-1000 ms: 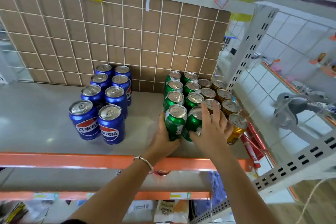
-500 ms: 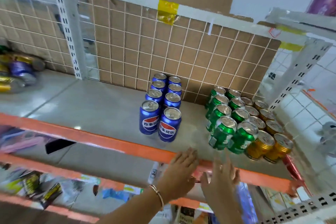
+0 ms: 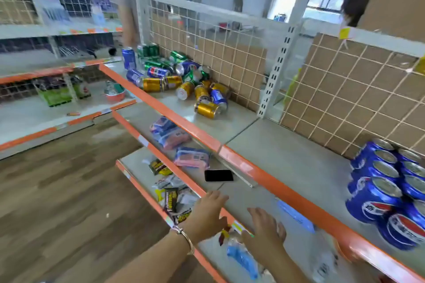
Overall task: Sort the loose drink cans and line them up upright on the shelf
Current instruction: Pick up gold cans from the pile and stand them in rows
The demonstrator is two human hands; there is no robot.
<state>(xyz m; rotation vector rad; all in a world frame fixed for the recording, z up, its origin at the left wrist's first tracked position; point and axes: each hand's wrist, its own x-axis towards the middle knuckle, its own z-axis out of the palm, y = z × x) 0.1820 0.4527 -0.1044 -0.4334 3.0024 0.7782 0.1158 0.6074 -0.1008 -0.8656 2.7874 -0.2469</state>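
Note:
A heap of loose cans, blue, green and gold, lies mostly on its side on the grey shelf far to the left, against the wire-grid back. One blue can stands upright at the heap's far end. At the right edge, several blue cans stand upright in two rows. My left hand, with a bracelet on the wrist, and my right hand hover open and empty in front of the lower shelves, fingers spread, well below the orange shelf lip.
The lower shelves hold a black phone, pink and blue packets and snack wrappers. Wooden floor lies to the left. One person stands past the can heap, another person behind the shelf back.
My hands let go of the green cans and drew back off the shelf. The view swung left, so the green and gold rows left the frame and the loose heap came into sight.

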